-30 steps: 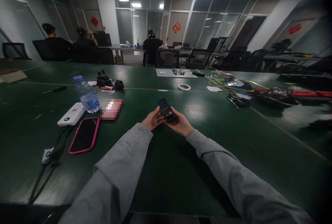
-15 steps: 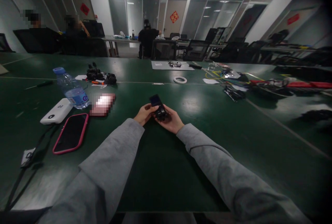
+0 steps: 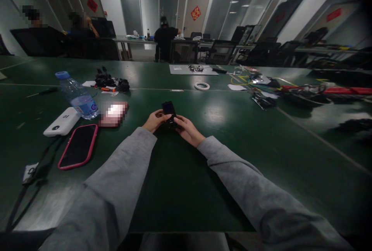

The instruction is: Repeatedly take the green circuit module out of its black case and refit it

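A small black handheld device (image 3: pixel 168 108) with a dark screen and light-marked buttons is held up over the green table (image 3: pixel 186 181). My left hand (image 3: pixel 155 121) is closed on its left side, the thumb lying across its front. From the right, my right hand (image 3: pixel 188 130) grips the lower part, with its thumb near the buttons. The device's exact kind cannot be made out. Left of my hands lie a phone in a pink case (image 3: pixel 79 146), a pinkish blurred-out item (image 3: pixel 114 114), a white power bank (image 3: pixel 62 122) and a tilted plastic water bottle (image 3: pixel 78 97).
A white ring (image 3: pixel 202 86) lies ahead, with a grey board (image 3: pixel 193 70) behind it. Black parts (image 3: pixel 109 82) sit at the back left. Tangled wires (image 3: pixel 258 82) spread at the right. A cable (image 3: pixel 21 200) runs along the left. People sit at the far desks.
Both hands have shifted slightly left and up with the device. The right thumb has come round onto its lower front. The view has tilted down a little.
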A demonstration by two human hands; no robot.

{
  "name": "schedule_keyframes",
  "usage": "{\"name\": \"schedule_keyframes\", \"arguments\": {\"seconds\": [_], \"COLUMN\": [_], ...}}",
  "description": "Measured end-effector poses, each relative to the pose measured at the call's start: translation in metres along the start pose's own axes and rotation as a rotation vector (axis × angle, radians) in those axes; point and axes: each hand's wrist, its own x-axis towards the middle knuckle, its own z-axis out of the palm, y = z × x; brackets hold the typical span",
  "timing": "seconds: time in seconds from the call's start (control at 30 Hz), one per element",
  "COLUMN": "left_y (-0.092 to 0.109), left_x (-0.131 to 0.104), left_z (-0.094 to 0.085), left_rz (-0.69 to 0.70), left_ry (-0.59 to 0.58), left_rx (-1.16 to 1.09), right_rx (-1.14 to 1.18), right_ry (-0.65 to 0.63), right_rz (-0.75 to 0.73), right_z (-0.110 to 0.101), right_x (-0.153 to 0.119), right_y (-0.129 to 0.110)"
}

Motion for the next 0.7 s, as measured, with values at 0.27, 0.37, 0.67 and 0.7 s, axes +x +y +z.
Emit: {"name": "schedule_keyframes", "arguments": {"seconds": [0.27, 0.37, 0.67, 0.7], "left_y": [-0.003, -0.002, 0.001, 0.001], "left_x": [0.002, 0.003, 0.004, 0.004], "left_z": [-0.002, -0.003, -0.006, -0.005], "left_rz": [-0.014, -0.017, -0.028, -0.03], "left_ry": [-0.076, -0.083, -0.14, -0.142], "left_rx": [0.091, 0.119, 0.191, 0.192], "right_rx": [-0.174, -0.186, -0.193, -0.187], "right_ry": [-0.041, -0.08, -0.132, -0.136], "right_rz": [0.002, 0.023, 0.049, 0.048], "right_z": [-0.005, -0.01, -0.014, -0.015], "right_x": [0.0, 0.002, 0.001, 0.0], "right_y": [-0.008, -0.009, -0.01, -0.01]}}
